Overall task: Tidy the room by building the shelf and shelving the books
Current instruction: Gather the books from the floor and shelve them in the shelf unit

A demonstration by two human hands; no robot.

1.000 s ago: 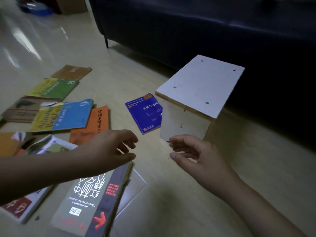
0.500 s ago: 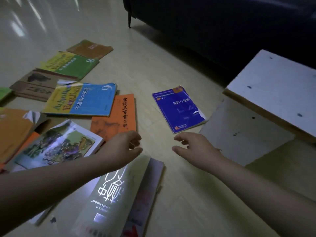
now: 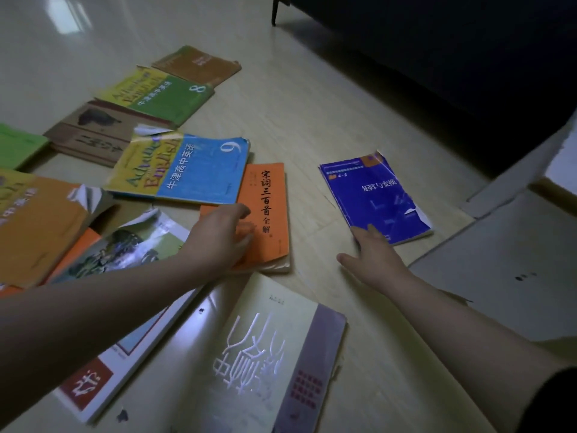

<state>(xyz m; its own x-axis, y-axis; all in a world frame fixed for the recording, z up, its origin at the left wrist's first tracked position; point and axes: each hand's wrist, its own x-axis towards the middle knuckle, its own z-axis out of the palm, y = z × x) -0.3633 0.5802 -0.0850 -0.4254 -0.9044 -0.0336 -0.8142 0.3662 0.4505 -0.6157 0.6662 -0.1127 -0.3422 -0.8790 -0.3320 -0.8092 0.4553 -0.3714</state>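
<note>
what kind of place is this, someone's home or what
Probably a home living room: a dark sofa on a thin leg, a glossy pale floor, and schoolbooks like the blue book strewn across it.

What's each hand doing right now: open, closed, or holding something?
Left hand: open, fingers resting on the orange book, holding nothing.
Right hand: open, fingertip touching the near corner of the blue book, no grip yet.

orange book (image 3: pixel 268 198): flat | blue book (image 3: pixel 374 195): flat, torn | white shelf (image 3: pixel 505 260): right edge
</note>
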